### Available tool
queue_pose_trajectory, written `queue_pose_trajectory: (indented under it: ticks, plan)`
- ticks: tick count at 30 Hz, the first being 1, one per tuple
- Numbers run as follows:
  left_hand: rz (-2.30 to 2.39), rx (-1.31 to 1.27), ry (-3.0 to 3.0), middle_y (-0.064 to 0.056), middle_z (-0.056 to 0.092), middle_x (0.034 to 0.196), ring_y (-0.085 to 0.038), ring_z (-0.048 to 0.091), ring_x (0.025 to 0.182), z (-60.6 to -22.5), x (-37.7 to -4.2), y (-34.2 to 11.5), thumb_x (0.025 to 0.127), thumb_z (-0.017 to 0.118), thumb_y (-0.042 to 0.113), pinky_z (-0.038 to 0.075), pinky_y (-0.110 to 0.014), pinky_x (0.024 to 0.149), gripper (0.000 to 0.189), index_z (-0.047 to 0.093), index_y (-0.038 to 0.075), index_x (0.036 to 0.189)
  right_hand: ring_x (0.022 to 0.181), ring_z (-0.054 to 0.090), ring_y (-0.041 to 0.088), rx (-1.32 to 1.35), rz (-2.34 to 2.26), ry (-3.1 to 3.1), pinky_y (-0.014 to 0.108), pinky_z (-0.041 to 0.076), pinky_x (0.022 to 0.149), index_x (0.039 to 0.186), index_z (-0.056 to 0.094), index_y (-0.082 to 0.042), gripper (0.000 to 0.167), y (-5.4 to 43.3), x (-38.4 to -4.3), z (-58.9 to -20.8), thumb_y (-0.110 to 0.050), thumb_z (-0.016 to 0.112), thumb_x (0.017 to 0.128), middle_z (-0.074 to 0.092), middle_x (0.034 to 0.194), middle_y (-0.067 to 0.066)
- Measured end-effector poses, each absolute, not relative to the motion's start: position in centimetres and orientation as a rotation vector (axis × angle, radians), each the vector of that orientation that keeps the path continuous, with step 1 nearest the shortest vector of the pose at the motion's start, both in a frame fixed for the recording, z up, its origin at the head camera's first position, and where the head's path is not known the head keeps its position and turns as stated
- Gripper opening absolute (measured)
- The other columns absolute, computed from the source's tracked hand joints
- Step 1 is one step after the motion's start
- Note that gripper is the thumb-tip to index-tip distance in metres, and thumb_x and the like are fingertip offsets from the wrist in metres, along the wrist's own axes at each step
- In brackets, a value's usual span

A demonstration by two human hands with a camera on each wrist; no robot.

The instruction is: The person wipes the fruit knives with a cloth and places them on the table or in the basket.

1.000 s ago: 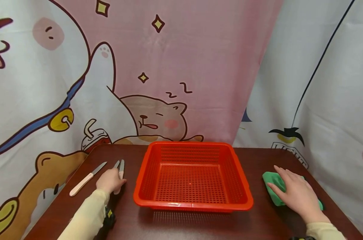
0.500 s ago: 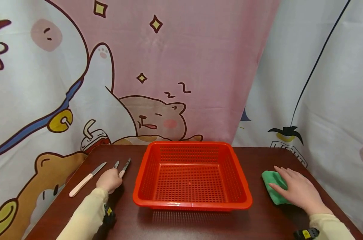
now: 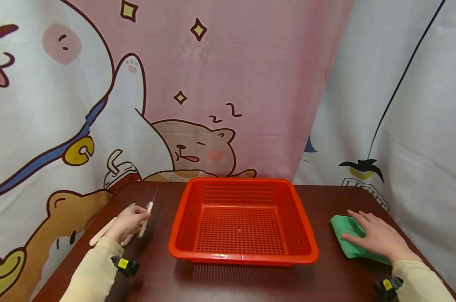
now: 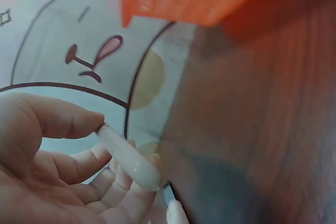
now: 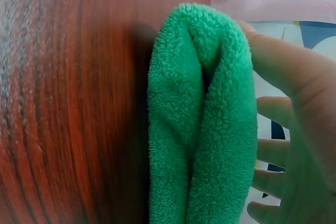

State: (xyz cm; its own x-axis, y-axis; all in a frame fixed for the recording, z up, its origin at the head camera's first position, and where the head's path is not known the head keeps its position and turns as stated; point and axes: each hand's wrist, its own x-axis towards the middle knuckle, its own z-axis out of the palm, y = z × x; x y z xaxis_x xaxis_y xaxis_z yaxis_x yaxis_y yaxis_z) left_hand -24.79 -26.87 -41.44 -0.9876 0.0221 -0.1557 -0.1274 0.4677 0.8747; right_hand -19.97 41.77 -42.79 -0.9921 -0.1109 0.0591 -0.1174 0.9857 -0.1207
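Observation:
My left hand (image 3: 128, 222) pinches a small knife (image 3: 146, 219) by its pale pink handle. The knife's thin blade points up and away, left of the red basket. In the left wrist view the handle (image 4: 131, 163) sits between thumb and fingertips, over the dark table. Two more pale-handled knives lie under and beside this hand, and one handle (image 3: 101, 233) shows to its left; their blades are mostly hidden. On the right, my right hand (image 3: 380, 235) rests with straight, spread fingers on a folded green towel (image 3: 343, 228). Its thumb lies along the towel's fuzzy edge (image 5: 226, 114).
A red plastic basket (image 3: 243, 258) with perforated sides stands mid-table between the hands. Behind the brown wooden table (image 3: 198, 285) hangs a cartoon-printed curtain (image 3: 250, 84). Both wrists wear a small black device.
The left hand has lifted one knife off the table and drawn slightly left, tipping its blade upward. The right hand stays on the towel with little movement.

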Motion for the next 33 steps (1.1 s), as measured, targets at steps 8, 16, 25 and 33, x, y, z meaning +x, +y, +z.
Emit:
queue_pose_trajectory:
  ticks: [8,16,25,33]
  plan:
    - [1.935,0.068,2.239,-0.009,0.065,0.096,-0.015,0.065,0.083,-39.4,-23.9,-26.2,0.102,0.05,0.005,0.057,-0.035,0.077,0.033,0.041,-0.02,0.122,0.117,0.041,0.061,0.177,0.224,-3.141,0.074,0.038,0.085,0.142,0.044,0.002,0.093,41.8,-20.0,-43.5,-0.066,0.064,0.083,0.043,0.133,0.041]
    - [2.106,0.234,2.09,-0.008,0.065,0.097,-0.016,0.067,0.088,-37.5,-22.3,-23.9,0.101,0.051,0.005,0.057,-0.035,0.081,0.031,0.042,-0.017,0.12,0.107,0.046,0.062,0.151,0.258,-3.218,0.071,0.043,0.072,0.143,0.044,0.001,0.097,41.6,-20.4,-44.1,-0.07,0.065,0.08,0.045,0.129,0.041]
    - [2.183,0.316,2.015,-0.012,0.063,0.1,-0.019,0.067,0.089,-36.3,-21.3,-21.7,0.101,0.052,0.003,0.056,-0.037,0.082,0.025,0.046,-0.014,0.119,0.096,0.051,0.058,0.105,0.206,-3.23,0.068,0.046,0.066,0.142,0.047,-0.003,0.098,40.9,-20.0,-43.9,-0.075,0.064,0.077,0.05,0.124,0.036]
    - [2.203,0.459,1.925,-0.015,0.066,0.1,-0.022,0.069,0.091,-35.7,-21.1,-19.5,0.101,0.052,0.004,0.056,-0.039,0.083,0.019,0.053,-0.005,0.118,0.095,0.056,0.052,0.163,0.201,-3.175,0.064,0.048,0.068,0.138,0.052,-0.006,0.084,40.2,-19.1,-43.8,-0.062,0.072,0.079,0.058,0.117,0.028]
